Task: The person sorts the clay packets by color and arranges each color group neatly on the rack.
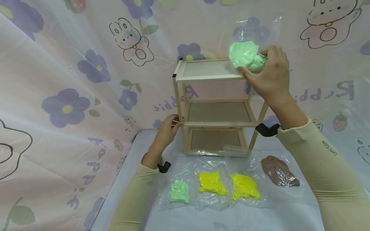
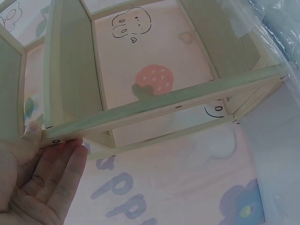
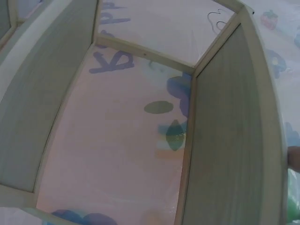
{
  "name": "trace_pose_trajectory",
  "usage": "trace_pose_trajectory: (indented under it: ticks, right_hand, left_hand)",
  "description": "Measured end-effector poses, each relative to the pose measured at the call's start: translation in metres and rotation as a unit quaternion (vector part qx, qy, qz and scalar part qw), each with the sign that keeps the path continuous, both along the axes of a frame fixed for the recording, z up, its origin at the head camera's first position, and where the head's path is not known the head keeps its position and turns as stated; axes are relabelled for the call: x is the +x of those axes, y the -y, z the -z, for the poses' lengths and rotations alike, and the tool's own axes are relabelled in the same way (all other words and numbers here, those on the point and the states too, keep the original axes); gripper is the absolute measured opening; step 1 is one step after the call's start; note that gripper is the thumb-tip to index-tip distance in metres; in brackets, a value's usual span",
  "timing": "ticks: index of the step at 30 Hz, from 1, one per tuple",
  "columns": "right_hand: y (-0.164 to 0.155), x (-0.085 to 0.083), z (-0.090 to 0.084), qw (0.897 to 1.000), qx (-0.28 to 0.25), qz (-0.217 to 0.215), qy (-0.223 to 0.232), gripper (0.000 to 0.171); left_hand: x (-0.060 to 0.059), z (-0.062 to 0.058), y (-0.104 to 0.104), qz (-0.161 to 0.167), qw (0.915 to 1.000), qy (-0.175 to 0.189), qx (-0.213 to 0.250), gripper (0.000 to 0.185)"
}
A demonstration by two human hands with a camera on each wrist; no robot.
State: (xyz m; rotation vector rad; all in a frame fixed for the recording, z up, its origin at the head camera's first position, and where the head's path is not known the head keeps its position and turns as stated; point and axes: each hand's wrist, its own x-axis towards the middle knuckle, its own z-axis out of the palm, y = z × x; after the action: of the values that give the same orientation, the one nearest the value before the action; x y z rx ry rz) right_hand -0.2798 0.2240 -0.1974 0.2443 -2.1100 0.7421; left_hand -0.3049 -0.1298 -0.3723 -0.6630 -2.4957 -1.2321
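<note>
A small three-tier wooden shelf rack [image 1: 219,124] stands on the table. My left hand [image 1: 166,132] holds its left front post at about the middle tier. In the left wrist view, the thumb and fingers of that hand [image 2: 44,187] lie on either side of the wooden post [image 2: 164,103]. At the right end of the top tier, my right hand [image 1: 274,75] grips a clear bag of light green clay [image 1: 244,55], thumb at the front edge. Only a fingertip [image 3: 294,158] and a sliver of green clay [image 3: 293,197] show in the right wrist view.
Before the rack lie clear bags: one of green clay [image 1: 179,191], two of yellow clay [image 1: 212,183] [image 1: 245,186], and one of brown clay [image 1: 279,170]. A printed curtain [image 1: 66,64] hangs behind and to the left. White cloth [image 1: 231,221] covers the table.
</note>
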Motion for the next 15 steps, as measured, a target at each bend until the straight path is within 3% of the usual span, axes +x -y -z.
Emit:
trace_pose_trajectory:
  ticks: [6, 15]
  right_hand:
    - [-0.003, 0.005, -0.005, 0.997, 0.012, 0.011, 0.075, 0.081]
    - [-0.007, 0.01, -0.015, 0.981, 0.06, 0.019, 0.182, 0.089]
  left_hand:
    - [0.002, -0.003, 0.0, 0.002, 0.9999, 0.008, -0.008, 0.027]
    - [0.003, -0.002, -0.001, 0.003, 0.9998, 0.019, -0.007, 0.028]
